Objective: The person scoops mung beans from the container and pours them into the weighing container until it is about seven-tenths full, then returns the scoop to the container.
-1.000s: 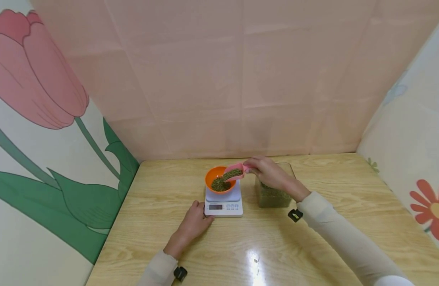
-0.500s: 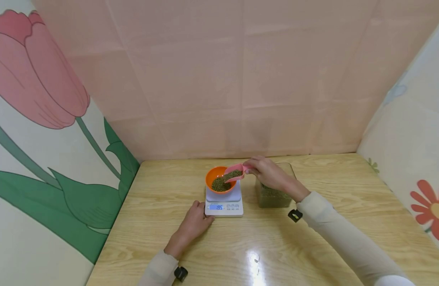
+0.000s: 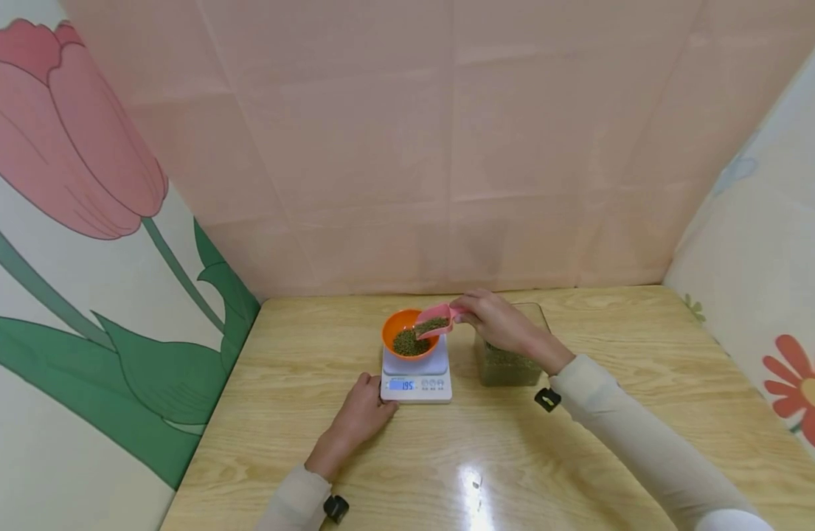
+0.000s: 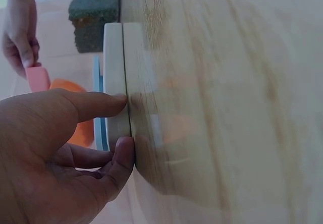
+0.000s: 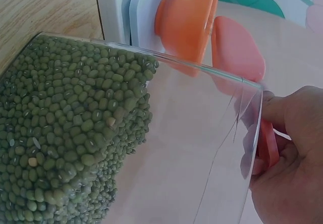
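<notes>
My right hand (image 3: 496, 318) grips the handle of a pink scoop (image 3: 445, 310) holding green mung beans. The scoop's lip overlaps the right rim of an orange bowl (image 3: 394, 324), tilted toward it. More mung beans (image 3: 410, 344) lie in the bowl, which stands on a white kitchen scale (image 3: 415, 394). The lit display (image 3: 402, 385) reads about 195. My left hand (image 3: 362, 413) holds the scale's front left corner, thumb on the front edge and fingers bent at the side, as the left wrist view shows. In the right wrist view, a clear container (image 5: 202, 68) partly covers my right fingers.
The container holds many mung beans (image 5: 75, 103) and stands right of the scale, under my right forearm. A pink cloth backdrop (image 3: 447, 184) rises behind the wooden table (image 3: 301, 346). Flower-patterned panels (image 3: 102, 295) flank both sides.
The scale's display looked dark a second ago and now shows lit digits. The beans in the scoop have shifted slightly. Both hands stay almost where they were.
</notes>
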`<state>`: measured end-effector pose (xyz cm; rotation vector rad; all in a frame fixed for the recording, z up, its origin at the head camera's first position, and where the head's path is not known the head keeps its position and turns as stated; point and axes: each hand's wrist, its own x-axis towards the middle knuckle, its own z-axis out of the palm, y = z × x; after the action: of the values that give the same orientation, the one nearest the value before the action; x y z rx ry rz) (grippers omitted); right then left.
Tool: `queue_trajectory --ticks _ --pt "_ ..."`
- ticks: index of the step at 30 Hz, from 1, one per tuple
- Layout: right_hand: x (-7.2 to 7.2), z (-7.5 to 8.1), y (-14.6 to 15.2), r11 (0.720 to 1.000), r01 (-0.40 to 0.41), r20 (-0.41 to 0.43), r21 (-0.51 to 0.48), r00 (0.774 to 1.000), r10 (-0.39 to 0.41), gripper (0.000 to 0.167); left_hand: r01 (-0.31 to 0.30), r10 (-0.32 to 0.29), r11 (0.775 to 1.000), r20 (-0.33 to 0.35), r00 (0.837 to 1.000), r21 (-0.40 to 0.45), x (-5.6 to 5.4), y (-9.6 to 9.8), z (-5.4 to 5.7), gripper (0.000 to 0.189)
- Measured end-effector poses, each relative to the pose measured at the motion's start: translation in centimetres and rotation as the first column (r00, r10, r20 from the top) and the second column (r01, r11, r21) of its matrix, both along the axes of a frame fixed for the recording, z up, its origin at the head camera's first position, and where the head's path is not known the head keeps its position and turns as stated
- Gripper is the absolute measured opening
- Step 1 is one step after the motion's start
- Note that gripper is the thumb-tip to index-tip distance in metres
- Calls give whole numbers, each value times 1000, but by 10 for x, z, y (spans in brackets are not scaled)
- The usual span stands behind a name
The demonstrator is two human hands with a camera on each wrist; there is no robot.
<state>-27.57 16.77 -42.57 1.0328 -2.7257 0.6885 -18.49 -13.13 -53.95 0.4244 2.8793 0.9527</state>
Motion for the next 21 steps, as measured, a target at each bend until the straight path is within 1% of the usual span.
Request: queue_trajectory --ticks 12,17,21 --pt "0 1 -1 1000 14 0 27 1000 -14 26 1 -1 1000 -12 1000 -6 0 1 2 39" --pt "1 2 -1 999 19 9 32 1000 -19 26 -2 2 1000 2 1000 -10 1 2 6 39" --pt "0 2 -1 999 20 -1 42 1000 -20 27 0 0 1000 1 1000 -19 0 2 6 40"
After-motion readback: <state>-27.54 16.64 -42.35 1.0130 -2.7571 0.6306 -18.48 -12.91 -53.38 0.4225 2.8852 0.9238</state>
